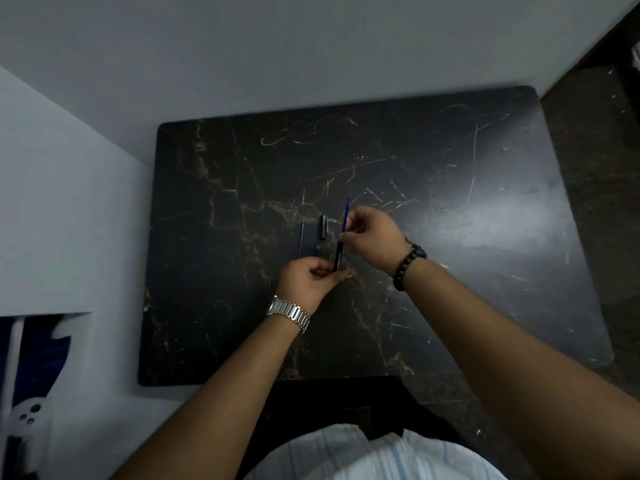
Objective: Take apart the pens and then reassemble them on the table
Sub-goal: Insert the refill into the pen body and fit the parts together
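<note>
Over the middle of the dark marble table [433, 271], my left hand [310, 280] pinches the lower end of a black pen barrel [338, 255], which stands tilted. My right hand [372, 235] pinches a thin blue refill [346, 213] that points up and away from the barrel's top end. A second blue refill [301, 238] lies on the table to the left. A black pen cap [323, 225] lies between that refill and the barrel. A small dark blue part [317, 250] lies just below the cap.
White walls stand along the table's far and left edges. Dark floor [595, 188] lies to the right. A white and blue object [27, 393] stands at the lower left. My shirt [374, 459] shows at the bottom edge.
</note>
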{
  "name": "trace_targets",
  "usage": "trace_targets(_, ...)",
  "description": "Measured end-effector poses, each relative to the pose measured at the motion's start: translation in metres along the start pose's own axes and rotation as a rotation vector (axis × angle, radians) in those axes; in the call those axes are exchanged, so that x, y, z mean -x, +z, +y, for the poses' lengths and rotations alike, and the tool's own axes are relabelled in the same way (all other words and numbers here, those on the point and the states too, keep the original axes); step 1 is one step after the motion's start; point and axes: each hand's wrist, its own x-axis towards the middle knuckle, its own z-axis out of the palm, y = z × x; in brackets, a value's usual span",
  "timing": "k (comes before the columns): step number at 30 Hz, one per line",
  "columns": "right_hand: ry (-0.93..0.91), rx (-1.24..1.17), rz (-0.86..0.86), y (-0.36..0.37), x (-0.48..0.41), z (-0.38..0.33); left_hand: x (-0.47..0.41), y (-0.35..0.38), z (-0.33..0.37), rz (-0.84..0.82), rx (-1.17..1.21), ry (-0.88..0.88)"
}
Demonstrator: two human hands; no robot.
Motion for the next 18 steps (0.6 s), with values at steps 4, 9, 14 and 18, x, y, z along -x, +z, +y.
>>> trace_targets(4,0.04,0.014,-0.105,0.005,0.002,0.006,0.0,-0.002,-0.006,0.01,-0.018,-0.001)
trace_targets(9,0.106,-0.068,-0.184,0.01,-0.004,0.019,0.0,-0.008,-0.025,0.056,-0.038,-0.024)
trace_targets(14,0.076,0.229,0.046,0.03,-0.016,0.028,0.006,-0.016,-0.036,0.107,-0.031,-0.035)
trace_targets(18,0.047,0.5,0.049,0.054,-0.031,0.025,0.008,-0.019,-0.042,0.117,-0.039,-0.041)
